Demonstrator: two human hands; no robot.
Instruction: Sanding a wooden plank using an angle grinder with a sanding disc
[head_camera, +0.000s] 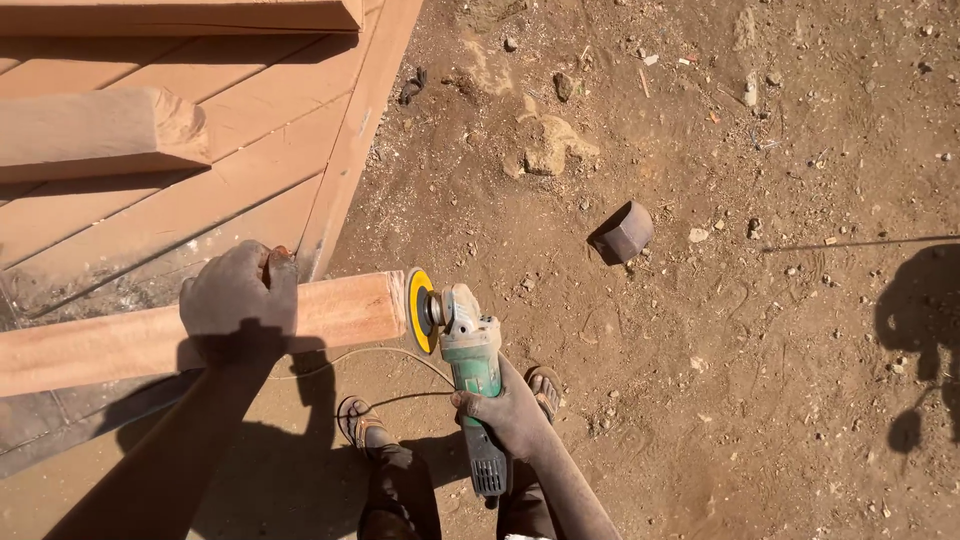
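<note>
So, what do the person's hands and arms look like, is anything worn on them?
Both arms are bare, with no sleeves in view. The left hand and right hand wear no gloves; I see no rings, watch or bands. Part of the left arm lies in shadow.
</note>
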